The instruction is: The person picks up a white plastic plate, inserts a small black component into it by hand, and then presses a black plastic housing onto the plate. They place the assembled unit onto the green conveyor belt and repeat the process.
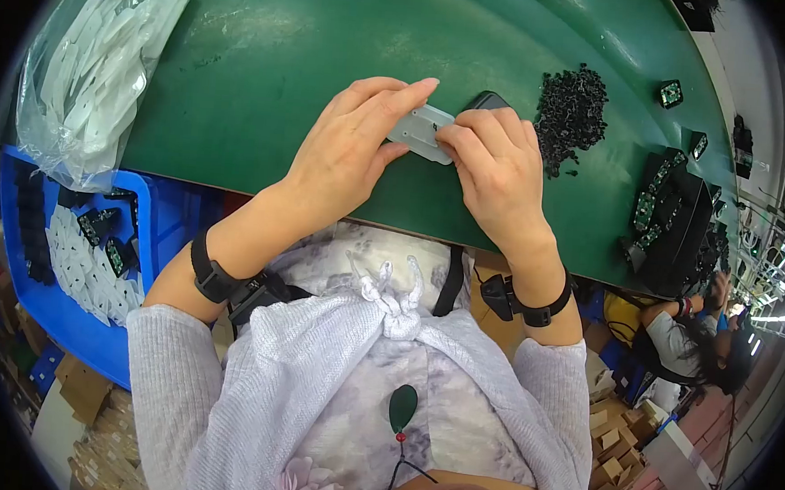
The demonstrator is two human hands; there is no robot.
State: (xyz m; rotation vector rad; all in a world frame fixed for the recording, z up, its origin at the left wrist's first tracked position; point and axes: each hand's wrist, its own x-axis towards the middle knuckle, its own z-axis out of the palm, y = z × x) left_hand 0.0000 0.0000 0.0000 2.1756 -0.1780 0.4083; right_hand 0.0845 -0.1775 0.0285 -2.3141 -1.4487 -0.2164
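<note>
Fingers of both hands, left (pixel 349 148) and right (pixel 496 166), pinch a flat pale-grey plastic plate (pixel 420 131).

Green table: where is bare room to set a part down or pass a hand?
The green table is bare between the clear bag of white parts and the left hand. A narrower strip runs along the near edge beneath the right hand. Right of the black parts pile, the small boards and black tray crowd it.

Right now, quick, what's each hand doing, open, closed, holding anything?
Left hand: closed on the small grey plate, fingers over its top.
Right hand: pinching the same plate's right end.
</note>
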